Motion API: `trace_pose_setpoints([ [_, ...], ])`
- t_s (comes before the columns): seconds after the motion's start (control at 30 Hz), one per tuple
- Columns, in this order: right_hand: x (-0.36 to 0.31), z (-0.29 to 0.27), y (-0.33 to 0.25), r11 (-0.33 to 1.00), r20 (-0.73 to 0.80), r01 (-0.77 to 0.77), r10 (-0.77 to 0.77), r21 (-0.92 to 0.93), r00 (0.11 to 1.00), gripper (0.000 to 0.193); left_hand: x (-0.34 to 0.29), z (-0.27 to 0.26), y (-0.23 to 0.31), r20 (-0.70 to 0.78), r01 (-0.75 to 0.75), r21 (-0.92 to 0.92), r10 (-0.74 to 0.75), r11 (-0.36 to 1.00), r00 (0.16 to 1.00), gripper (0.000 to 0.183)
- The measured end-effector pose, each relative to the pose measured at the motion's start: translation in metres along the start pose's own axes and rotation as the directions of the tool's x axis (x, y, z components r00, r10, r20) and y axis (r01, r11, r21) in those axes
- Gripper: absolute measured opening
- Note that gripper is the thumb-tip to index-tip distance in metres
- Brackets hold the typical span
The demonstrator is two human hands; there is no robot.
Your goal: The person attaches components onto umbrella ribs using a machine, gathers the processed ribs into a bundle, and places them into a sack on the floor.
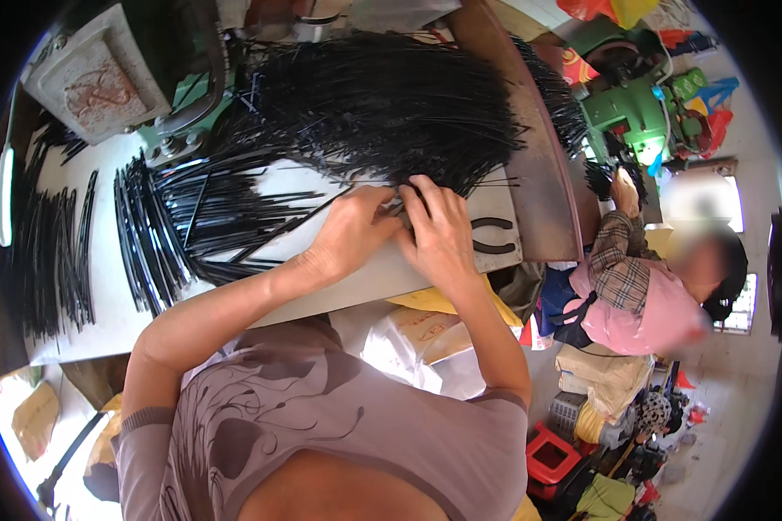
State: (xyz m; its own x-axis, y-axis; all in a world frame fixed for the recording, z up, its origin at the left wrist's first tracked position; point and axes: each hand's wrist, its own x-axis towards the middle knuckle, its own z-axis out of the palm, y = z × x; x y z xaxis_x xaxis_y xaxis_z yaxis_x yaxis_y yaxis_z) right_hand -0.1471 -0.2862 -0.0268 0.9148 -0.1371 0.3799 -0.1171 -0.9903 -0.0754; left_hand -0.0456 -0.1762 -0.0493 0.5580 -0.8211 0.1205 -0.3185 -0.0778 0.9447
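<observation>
A large heap of thin black rods (382,95) covers the far middle of the white worktable (313,291). Close together at its near edge are my hands. My left hand (356,227) is closed, fingertips pinched toward the right hand, with a dark rod running up to it from the left. My right hand (436,227) has bent fingers closing on the same spot; a small dark bit shows between the hands, too hidden to name. Black tool handles (493,236), like those of pliers, lie just right of my right hand.
A green machine with a rusty pale cover (100,95) stands at the far left. Sorted bundles of black rods (152,234) lie on the table's left. A brown board (539,139) borders the right. Beyond it, a person in pink (639,295) works beside a green machine (626,117).
</observation>
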Motion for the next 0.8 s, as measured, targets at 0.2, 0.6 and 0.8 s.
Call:
trace_pose_setpoints([
  [0.2, -0.002, 0.007, -0.007, 0.982, -0.024, 0.172, -0.171, 0.073, 0.985, 0.043, -0.022, -0.042, 0.004, -0.060, -0.232, 0.181, 0.246, 0.956, 0.967, 0.020],
  [0.6, 0.023, 0.005, 0.050, 0.978, -0.009, 0.205, -0.205, -0.044, 0.979, 0.020, -0.094, -0.172, -0.010, -0.445, 0.132, 0.375, 0.053, 0.918, 0.894, 0.013],
  [0.8, 0.060, 0.019, 0.013, 0.875, -0.089, 0.480, -0.484, -0.065, 0.870, 0.016, -0.093, -0.154, -0.007, -0.395, 0.011, 0.441, 0.183, 0.898, 0.900, 0.012],
])
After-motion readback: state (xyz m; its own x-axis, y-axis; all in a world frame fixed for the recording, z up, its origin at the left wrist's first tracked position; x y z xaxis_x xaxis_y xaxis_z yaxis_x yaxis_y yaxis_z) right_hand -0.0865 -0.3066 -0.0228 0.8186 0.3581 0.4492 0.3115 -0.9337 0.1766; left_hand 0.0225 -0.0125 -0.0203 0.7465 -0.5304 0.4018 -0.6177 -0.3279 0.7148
